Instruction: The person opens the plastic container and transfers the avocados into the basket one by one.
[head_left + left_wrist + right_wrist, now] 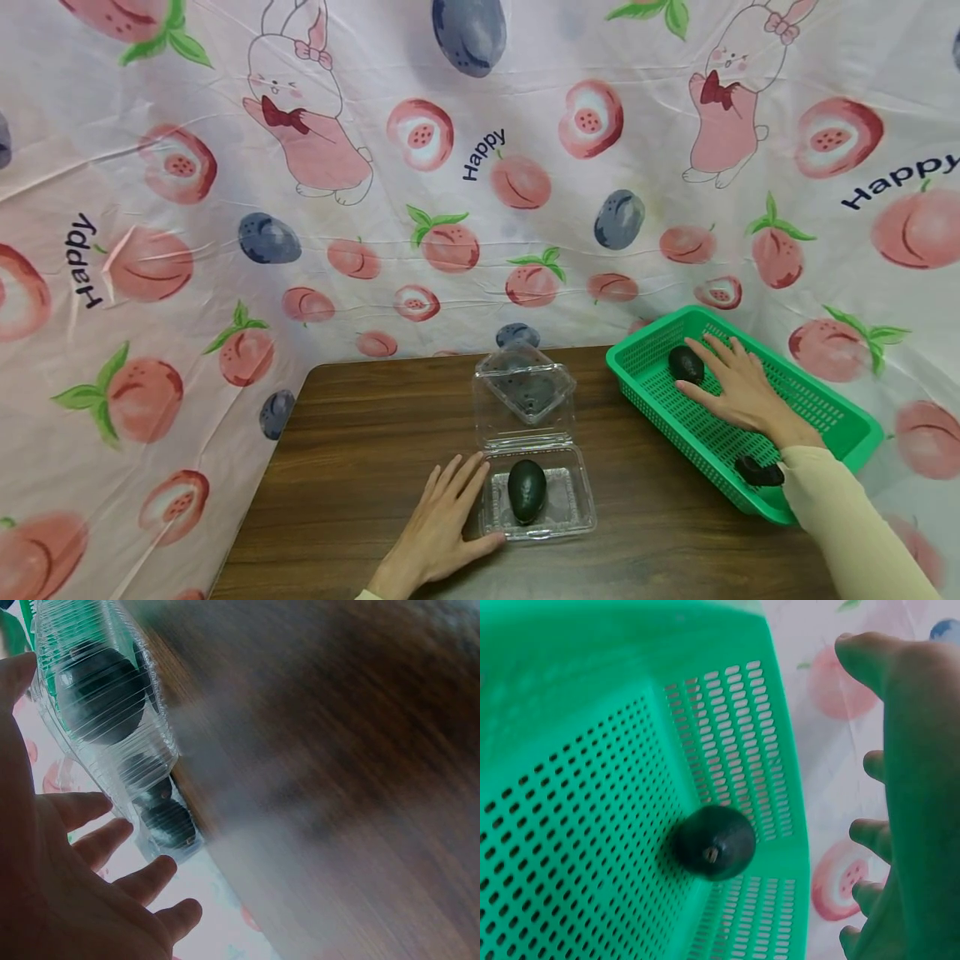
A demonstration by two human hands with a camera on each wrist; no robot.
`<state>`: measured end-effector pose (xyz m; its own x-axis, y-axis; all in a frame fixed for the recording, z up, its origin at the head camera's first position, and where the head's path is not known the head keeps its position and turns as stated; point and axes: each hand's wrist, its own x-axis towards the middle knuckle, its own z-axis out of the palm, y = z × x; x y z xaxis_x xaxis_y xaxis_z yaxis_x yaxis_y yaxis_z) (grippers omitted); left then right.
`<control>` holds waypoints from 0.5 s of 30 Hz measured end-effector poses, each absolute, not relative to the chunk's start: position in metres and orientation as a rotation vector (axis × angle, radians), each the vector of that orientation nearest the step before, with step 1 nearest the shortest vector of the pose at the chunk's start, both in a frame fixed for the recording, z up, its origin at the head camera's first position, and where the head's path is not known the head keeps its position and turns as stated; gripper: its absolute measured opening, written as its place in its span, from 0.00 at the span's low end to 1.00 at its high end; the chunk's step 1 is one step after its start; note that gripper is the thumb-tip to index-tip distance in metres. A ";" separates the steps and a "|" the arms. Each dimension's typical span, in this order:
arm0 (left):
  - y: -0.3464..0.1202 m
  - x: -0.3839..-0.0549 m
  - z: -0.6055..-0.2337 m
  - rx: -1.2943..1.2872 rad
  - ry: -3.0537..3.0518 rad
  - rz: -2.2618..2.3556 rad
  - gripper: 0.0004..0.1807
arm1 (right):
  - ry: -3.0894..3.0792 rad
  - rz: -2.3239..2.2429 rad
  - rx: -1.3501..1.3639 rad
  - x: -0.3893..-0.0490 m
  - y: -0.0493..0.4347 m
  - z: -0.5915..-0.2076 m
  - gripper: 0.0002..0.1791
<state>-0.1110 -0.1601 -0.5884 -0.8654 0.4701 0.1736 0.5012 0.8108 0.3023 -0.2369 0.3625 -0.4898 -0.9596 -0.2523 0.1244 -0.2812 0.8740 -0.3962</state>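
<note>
A dark green avocado (527,492) lies in the base of an open clear plastic clamshell box (585,521), its lid raised at the back. My left hand (442,529) is at the box's left side, fingers spread, fingertips by the rim. In the left wrist view, the avocado (101,694) shows through the clear wall. My right hand (738,392) is over the green plastic basket (675,437), fingers extended, beside another dark avocado (686,365). The right wrist view shows that avocado (715,844) at the basket's end, apart from the fingers.
Behind the raised lid stands another clear box (531,408) with dark rounded things inside. A black curved object (759,472), kind unclear, shows by my right wrist. The brown wooden table (360,433) meets a fruit-and-rabbit printed cloth (450,333) at the back.
</note>
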 end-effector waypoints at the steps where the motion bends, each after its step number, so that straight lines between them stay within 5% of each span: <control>1: -0.160 -0.111 -0.588 -0.782 -2.904 -0.523 0.57 | -2.970 0.641 0.427 -0.235 0.361 -0.489 0.50; 15: -0.160 -0.112 -0.592 -0.793 -2.885 -0.514 0.57 | -2.894 0.611 0.520 -0.213 0.331 -0.480 0.49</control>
